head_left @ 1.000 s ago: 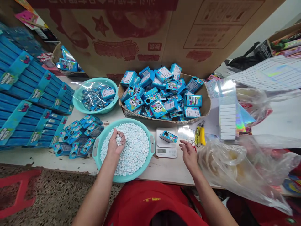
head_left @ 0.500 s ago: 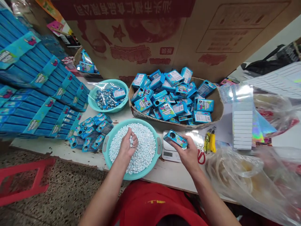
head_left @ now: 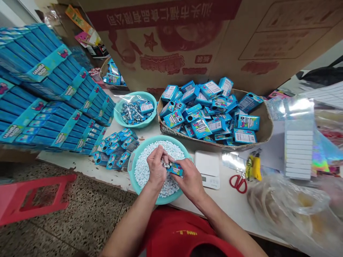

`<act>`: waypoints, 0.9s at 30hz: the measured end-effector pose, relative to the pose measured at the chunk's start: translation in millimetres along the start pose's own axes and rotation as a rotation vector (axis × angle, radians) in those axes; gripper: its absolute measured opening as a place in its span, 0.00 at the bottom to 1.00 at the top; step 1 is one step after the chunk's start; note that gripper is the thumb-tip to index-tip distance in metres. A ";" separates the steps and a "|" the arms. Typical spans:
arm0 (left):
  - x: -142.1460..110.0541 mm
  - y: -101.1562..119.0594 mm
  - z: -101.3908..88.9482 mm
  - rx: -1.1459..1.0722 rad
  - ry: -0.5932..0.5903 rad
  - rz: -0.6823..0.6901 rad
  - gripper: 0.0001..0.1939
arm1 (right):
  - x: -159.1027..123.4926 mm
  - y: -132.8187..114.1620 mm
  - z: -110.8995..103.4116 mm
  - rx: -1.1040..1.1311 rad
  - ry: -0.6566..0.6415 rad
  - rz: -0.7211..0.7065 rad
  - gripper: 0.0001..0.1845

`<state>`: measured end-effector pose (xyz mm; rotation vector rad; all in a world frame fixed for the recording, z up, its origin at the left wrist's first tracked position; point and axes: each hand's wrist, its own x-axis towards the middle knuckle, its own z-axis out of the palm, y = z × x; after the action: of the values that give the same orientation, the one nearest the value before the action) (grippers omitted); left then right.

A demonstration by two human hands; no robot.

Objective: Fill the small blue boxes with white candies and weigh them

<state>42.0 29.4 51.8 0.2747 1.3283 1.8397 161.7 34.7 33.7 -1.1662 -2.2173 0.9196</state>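
A teal basin (head_left: 132, 166) full of small white candies (head_left: 144, 165) sits at the table's near edge. Over it, my left hand (head_left: 156, 166) is closed around a handful of the candies, held against the end of a small blue box (head_left: 175, 169). That box is gripped in my right hand (head_left: 189, 177), directly above the basin. A white scale (head_left: 208, 169) stands just to the right with nothing on it.
A cardboard tray (head_left: 264, 126) holds several blue boxes. A second teal bowl (head_left: 118, 115) with small pieces sits behind. Loose blue boxes (head_left: 115, 148) lie left of the basin, beside stacked blue cartons (head_left: 48, 107). Red scissors (head_left: 238, 182), sticker sheets (head_left: 298, 146) and plastic bags (head_left: 289, 210) lie right.
My right hand picked the blue box off the scale and carried it left over the basin. My left hand lifted out candies and met the box. The view shifted left.
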 end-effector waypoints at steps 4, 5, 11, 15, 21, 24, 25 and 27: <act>0.7 2.3 -1.3 0.006 -0.014 -0.006 0.17 | 1.4 -0.4 -1.3 0.024 -0.003 0.022 0.14; 0.2 2.7 -0.1 0.003 -0.022 -0.002 0.17 | 1.8 -0.2 -1.0 0.030 -0.006 0.028 0.14; -2.2 4.9 10.7 0.046 -0.089 -0.021 0.17 | 2.5 1.5 -1.6 0.101 0.010 0.075 0.16; 14.7 1.3 -12.1 0.226 -0.058 0.100 0.16 | -8.4 10.8 -23.9 0.256 0.092 0.092 0.14; 59.8 -18.2 -38.8 1.219 -0.285 0.377 0.11 | -33.4 69.9 -58.7 0.161 0.374 0.306 0.18; 85.1 -27.3 5.5 1.232 -0.288 0.674 0.17 | -34.7 109.1 -51.8 0.094 0.454 0.344 0.22; 94.6 -31.1 25.4 1.238 -0.312 0.764 0.19 | -34.0 120.3 -46.8 0.093 0.467 0.338 0.23; 114.2 -39.9 63.1 1.323 -0.359 0.859 0.23 | -32.6 138.1 -35.9 0.115 0.475 0.323 0.24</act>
<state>27.3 159.0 11.7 1.9840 2.1323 1.0336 275.9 76.8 -47.7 -1.5309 -1.6107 0.7757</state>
